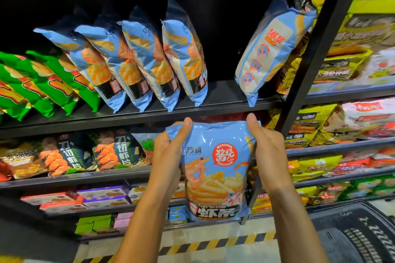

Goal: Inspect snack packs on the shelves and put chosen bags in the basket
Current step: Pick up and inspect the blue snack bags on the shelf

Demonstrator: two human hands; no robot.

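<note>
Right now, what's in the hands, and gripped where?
One light blue shrimp-stick snack bag, held upright, front toward the camera. The left hand grips its upper left edge, thumb on the top corner; the right hand grips its upper right edge likewise.

Both bare arms reach up and forward. The left hand (168, 151) and the right hand (268, 151) face each other, thumbs pointing up on the front, fingers probably curled behind where I can't see.
</note>
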